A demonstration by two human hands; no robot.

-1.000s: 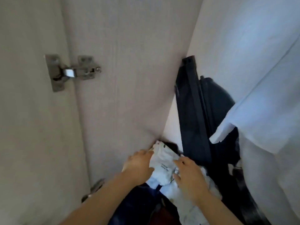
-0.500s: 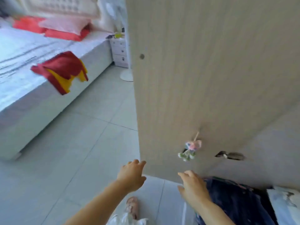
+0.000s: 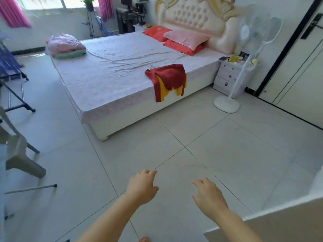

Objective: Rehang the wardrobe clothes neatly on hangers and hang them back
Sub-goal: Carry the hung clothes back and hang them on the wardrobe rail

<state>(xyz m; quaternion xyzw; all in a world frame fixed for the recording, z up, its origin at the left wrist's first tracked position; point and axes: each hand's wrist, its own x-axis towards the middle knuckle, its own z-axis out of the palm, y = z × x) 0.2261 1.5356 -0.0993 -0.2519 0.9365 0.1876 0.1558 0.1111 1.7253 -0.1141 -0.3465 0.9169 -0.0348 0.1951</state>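
Note:
A red and yellow garment (image 3: 168, 79) lies draped over the near edge of the bed (image 3: 113, 75). Folded pink and green clothes (image 3: 65, 47) sit at the bed's far left corner. My left hand (image 3: 141, 187) and my right hand (image 3: 208, 196) both hover over the tiled floor with relaxed fingers and hold nothing. The wardrobe door edge (image 3: 272, 222) shows at the bottom right. No hanger is in view.
A white standing fan (image 3: 244, 67) and a nightstand (image 3: 230, 74) stand right of the bed. A plastic chair (image 3: 19, 154) and a drying rack (image 3: 14, 84) are at the left. Wardrobe doors (image 3: 300, 70) line the right wall. A pale tiled floor lies ahead.
The view has swung from inside the wardrobe out to the bedroom. Both hands left the white cloth in the wardrobe and now hang empty over the floor.

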